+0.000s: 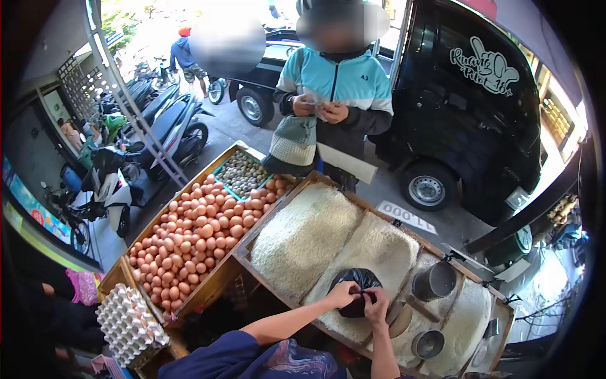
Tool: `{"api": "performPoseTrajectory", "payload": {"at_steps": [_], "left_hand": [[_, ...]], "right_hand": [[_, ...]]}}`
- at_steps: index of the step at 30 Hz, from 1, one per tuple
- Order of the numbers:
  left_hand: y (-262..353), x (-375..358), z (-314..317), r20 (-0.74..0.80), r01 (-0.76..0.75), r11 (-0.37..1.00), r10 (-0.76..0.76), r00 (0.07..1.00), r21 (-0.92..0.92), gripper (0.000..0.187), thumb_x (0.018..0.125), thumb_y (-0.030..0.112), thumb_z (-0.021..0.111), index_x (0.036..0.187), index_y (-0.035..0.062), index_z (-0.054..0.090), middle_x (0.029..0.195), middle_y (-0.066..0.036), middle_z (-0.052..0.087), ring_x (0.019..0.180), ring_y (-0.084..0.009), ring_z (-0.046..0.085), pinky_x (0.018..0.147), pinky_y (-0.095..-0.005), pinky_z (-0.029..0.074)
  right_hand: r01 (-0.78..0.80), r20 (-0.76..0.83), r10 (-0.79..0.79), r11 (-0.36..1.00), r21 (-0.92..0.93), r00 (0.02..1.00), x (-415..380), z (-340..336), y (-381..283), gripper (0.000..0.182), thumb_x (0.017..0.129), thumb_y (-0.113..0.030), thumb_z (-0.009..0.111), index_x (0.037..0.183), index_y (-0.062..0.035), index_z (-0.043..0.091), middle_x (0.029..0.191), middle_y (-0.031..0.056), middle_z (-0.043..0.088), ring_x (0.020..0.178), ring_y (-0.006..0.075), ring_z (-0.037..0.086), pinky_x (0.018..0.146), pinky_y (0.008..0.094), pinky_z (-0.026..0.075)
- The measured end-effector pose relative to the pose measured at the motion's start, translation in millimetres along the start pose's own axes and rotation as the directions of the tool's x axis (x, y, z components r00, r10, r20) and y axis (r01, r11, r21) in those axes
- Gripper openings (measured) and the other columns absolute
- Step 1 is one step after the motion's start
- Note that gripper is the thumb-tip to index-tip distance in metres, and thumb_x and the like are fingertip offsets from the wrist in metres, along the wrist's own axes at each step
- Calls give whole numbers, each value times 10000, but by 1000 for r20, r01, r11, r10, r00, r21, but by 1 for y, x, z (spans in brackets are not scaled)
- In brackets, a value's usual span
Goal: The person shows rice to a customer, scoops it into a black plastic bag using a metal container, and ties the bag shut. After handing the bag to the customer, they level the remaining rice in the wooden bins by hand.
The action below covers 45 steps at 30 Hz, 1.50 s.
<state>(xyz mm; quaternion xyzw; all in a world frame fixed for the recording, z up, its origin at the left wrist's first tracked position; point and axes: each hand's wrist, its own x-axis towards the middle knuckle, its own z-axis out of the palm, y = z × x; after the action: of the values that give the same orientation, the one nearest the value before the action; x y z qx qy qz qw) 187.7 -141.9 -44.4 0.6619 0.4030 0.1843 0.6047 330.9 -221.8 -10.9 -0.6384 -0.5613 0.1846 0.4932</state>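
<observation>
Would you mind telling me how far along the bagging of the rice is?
Done: the black bag looks filled, resting on the rice in the wooden bin. In hand: the left hand and right hand pinch its neck together. Left: the bag is not yet off the bin; the customer stands opposite.

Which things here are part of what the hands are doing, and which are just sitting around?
In hand:
black bag, pinched at its top by left hand and right hand
rice under the bag

Lying about:
eggs
egg trays
metal cups
price sign
</observation>
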Motion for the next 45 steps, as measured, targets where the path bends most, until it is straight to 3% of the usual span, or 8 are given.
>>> {"api": "performPoseTrajectory", "payload": {"at_steps": [5,14,20,25,29,34,40,45], "left_hand": [[-8,6,-3,123,106,980,-86,989,-169,117,828,73,704,905,-7,667,769,-70,689,657,-130,645,617,-295,521],[4,-7,-12,164,228,945,-193,967,-235,154,868,112,664,952,-17,645,724,-67,660,592,-109,608,545,-273,496],[6,7,-16,422,245,965,-263,868,96,392,908,303,516,759,-40,634,623,-117,614,528,-219,586,503,-385,445],[16,12,-18,542,525,843,-388,745,-120,361,930,361,498,793,35,567,607,-21,512,458,-124,458,405,-286,340],[19,10,-31,525,459,881,-338,781,-116,345,945,325,491,767,52,606,555,-1,502,401,-113,445,373,-282,319],[30,-7,-28,441,211,976,-210,872,48,369,960,332,480,766,32,573,556,-19,518,450,-118,497,417,-307,355],[41,-18,-21,321,78,989,-115,940,125,390,930,335,467,763,14,613,568,-111,598,496,-237,595,537,-381,465],[58,-18,-21,237,137,964,-192,952,229,408,918,361,455,798,19,642,669,-161,653,632,-329,651,657,-449,506]], "right_hand": [[-107,-14,106,993,-51,994,-7,1,5,139,755,41,666,875,-10,619,820,121,645,779,240,652,717,317,502],[-115,-70,107,985,-129,992,-3,4,-14,119,729,42,650,826,-10,606,803,141,620,799,319,636,726,369,498],[155,335,-31,924,-350,942,6,-11,-38,508,692,-75,673,1197,-108,621,1279,168,504,1198,363,472,1026,462,373],[250,476,-80,919,-304,876,11,-15,-38,550,757,-155,692,1288,-113,552,1430,153,411,1343,370,365,1101,467,317],[335,456,-185,902,-273,871,8,-6,-14,505,805,-123,667,1292,-105,535,1455,105,432,1377,323,352,1106,471,311],[401,426,-240,850,-342,872,6,-2,13,456,766,-76,642,1218,-109,598,1381,74,533,1357,284,407,1114,459,308],[384,387,-221,826,-414,895,4,0,8,519,752,-68,639,1264,-116,571,1410,74,506,1371,294,383,1136,459,269],[357,445,-203,886,-296,872,11,-7,18,524,775,-105,625,1295,-122,558,1443,102,464,1386,332,343,1131,495,246]]}}
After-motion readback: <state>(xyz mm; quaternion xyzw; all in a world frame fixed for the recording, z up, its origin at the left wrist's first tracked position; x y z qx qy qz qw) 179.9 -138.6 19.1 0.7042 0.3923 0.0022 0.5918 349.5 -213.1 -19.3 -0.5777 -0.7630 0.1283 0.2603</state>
